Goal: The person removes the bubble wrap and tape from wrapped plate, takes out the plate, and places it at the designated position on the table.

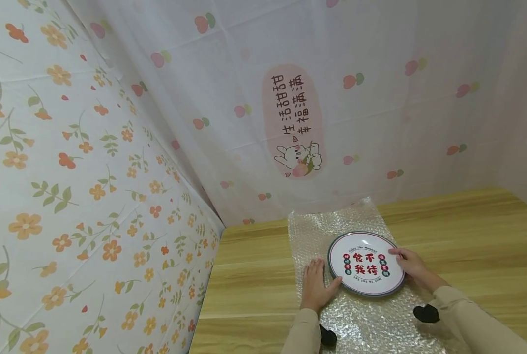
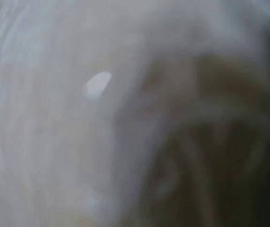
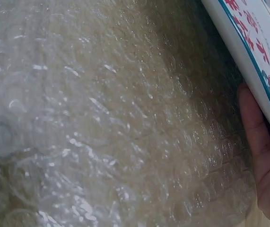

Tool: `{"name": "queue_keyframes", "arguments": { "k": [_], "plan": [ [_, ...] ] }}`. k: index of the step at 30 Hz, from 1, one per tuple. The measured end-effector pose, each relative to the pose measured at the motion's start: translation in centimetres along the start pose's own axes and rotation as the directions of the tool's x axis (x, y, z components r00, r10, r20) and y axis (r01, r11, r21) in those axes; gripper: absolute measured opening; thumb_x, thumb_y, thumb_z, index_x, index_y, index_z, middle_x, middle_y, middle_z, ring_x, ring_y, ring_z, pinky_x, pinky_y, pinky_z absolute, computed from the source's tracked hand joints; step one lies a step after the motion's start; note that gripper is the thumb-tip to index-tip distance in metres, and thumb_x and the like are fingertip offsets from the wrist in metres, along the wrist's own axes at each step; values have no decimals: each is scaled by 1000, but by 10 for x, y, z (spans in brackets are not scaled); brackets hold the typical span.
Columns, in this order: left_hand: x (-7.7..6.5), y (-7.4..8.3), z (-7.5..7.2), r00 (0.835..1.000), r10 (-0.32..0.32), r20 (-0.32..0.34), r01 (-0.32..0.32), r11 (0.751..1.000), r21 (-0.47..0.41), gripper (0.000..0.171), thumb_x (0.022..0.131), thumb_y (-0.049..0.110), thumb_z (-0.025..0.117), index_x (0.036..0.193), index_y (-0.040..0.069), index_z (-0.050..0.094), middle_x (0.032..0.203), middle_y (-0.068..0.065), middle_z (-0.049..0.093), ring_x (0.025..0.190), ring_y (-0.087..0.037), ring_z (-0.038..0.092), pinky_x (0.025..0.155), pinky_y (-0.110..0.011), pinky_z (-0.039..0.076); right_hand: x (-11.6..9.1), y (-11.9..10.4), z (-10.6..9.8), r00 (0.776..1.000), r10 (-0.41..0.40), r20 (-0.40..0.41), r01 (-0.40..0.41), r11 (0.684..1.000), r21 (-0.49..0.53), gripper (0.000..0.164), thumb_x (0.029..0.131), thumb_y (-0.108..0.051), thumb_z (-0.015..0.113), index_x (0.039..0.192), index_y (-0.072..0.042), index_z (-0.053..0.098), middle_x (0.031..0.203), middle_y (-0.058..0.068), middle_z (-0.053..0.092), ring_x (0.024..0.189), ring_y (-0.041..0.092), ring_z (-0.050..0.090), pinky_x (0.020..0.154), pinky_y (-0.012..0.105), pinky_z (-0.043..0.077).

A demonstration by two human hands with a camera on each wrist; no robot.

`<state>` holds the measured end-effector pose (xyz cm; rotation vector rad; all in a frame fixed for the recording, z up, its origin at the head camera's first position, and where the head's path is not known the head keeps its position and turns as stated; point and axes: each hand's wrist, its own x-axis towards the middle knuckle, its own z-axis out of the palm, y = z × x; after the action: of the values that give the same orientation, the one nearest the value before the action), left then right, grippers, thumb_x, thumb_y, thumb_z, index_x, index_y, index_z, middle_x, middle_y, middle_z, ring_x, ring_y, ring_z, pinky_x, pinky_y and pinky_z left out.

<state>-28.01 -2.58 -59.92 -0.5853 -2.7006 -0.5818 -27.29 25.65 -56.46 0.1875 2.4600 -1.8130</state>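
A white oval plate (image 1: 366, 264) with a dark rim and red and green lettering lies over a sheet of bubble wrap (image 1: 307, 231). My right hand (image 1: 415, 268) grips the plate's right edge, the thumb on its upper face. In the right wrist view a finger (image 3: 254, 123) reaches beneath the plate's side, above the wrap (image 3: 125, 123). On the left, my left hand (image 1: 317, 287) rests on the wrap with fingers extended, its thumb at the plate's lower-left rim. The left wrist view is too blurred to make out the hand.
The wrap runs across a wood-grain table (image 1: 241, 280) from near the back edge toward the front. A floral cloth (image 1: 91, 196) stands along the left side, and a printed curtain (image 1: 378, 123) hangs behind. Black devices (image 1: 426, 313) sit at both sleeves.
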Motion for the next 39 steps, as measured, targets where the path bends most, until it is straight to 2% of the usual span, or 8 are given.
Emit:
{"name": "queue_keyframes", "arguments": {
  "k": [8, 13, 19, 28, 31, 35, 37, 39],
  "plan": [
    [0, -1, 1, 1000, 14, -10, -14, 1000, 24, 69, 84, 60, 37, 123, 5, 52, 127, -9, 49, 122, -25, 38, 100, -41, 26, 0, 5, -4, 1000, 25, 1, -25, 999, 30, 34, 92, 4, 29, 123, 17, 32, 116, 39, 33, 77, 18, 53, 59, 30, 49],
    [0, -1, 1, 999, 31, -22, -31, 999, 21, 66, 85, 58, 39, 121, 5, 53, 126, -10, 49, 121, -26, 39, 99, -42, 27, 1, 6, -8, 1000, 23, 0, -23, 1000, 7, 35, 94, 0, 28, 125, 16, 31, 121, 38, 30, 83, 22, 51, 61, 29, 48],
    [0, 0, -3, 1000, 27, -3, -27, 1000, 15, 66, 85, 57, 39, 122, 5, 53, 127, -10, 48, 122, -26, 37, 100, -42, 26, 0, 8, -11, 1000, -10, -12, 10, 1000, -7, 35, 92, 2, 28, 124, 18, 31, 120, 39, 30, 89, 27, 48, 62, 25, 46],
    [0, -2, 1, 1000, 19, 7, -19, 999, 26, 66, 85, 59, 37, 122, 7, 53, 128, -8, 47, 123, -25, 36, 101, -41, 25, -2, 8, -14, 998, 57, -8, -56, 998, 37, 38, 94, -2, 26, 128, 15, 28, 124, 38, 26, 96, 34, 45, 63, 26, 47],
    [0, -2, 1, 1000, 22, 1, -22, 999, 27, 65, 85, 59, 37, 121, 7, 53, 128, -8, 48, 123, -24, 37, 101, -41, 25, 0, 10, -16, 998, 66, -10, -65, 998, 24, 39, 94, -3, 27, 129, 14, 28, 127, 37, 24, 102, 39, 40, 70, 30, 47],
    [1, -2, 2, 999, 35, -17, -34, 999, 24, 64, 85, 58, 37, 120, 7, 54, 126, -9, 49, 122, -25, 38, 100, -42, 26, 0, 12, -19, 998, 68, -14, -68, 998, 0, 39, 94, -2, 27, 129, 14, 28, 131, 38, 19, 112, 45, 32, 83, 42, 42],
    [1, -3, 3, 999, 38, -23, -37, 999, 27, 64, 85, 59, 37, 119, 8, 54, 126, -9, 49, 122, -25, 38, 100, -42, 26, -1, 12, -20, 998, 60, -15, -60, 998, -1, 39, 93, -1, 27, 129, 14, 28, 131, 38, 19, 112, 45, 32, 83, 40, 43],
    [1, -3, 3, 999, 38, -27, -37, 999, 28, 64, 85, 59, 37, 119, 8, 54, 126, -8, 49, 122, -25, 38, 100, -42, 26, -2, 12, -21, 998, 54, -14, -54, 999, 5, 39, 93, -1, 27, 129, 14, 28, 130, 39, 19, 109, 44, 36, 76, 32, 46]
  ]
}}
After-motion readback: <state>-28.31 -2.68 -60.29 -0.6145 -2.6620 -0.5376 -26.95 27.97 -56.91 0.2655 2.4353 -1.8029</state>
